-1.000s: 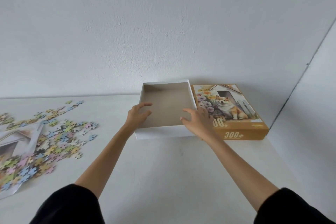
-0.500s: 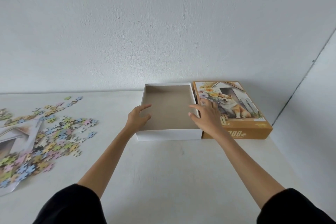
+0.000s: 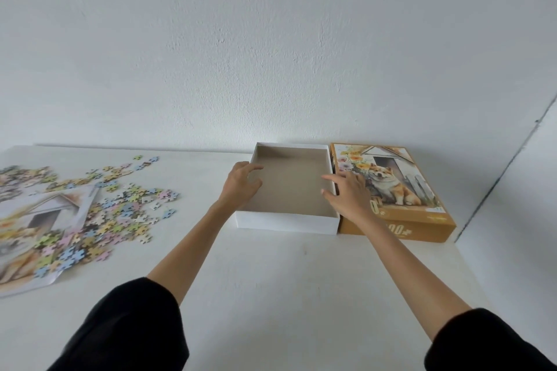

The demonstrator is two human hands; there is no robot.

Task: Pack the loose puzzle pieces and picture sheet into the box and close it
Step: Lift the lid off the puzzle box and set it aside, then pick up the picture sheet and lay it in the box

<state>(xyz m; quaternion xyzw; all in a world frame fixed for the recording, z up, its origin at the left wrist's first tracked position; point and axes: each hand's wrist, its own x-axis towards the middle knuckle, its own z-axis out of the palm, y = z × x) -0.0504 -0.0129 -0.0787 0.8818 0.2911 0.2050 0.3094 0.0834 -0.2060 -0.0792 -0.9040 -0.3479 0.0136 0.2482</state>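
**Both hands at the box base, nothing gripped**

The white box base (image 3: 286, 222) is seen open at the back of the table (image 3: 271, 295), close to the wall (image 3: 271, 54), w/ its brown floor showing. The L hand (image 3: 241, 188) is laid over the base's left rim, fingers loosely spread and reaching inward; nothing is held. The R hand (image 3: 346, 194) is spread over the right rim, fingers nearly straight, partly over the lid (image 3: 404, 187); nothing is held there either. Contact w/ the rims cannot be told for sure. The lid, printed w/ a dog, is set picture-up, touching the base's right side. The puzzle pieces (image 3: 120, 205) are scattered at far left, well apart from both hands, some lying on the picture sheet (image 3: 45, 211).
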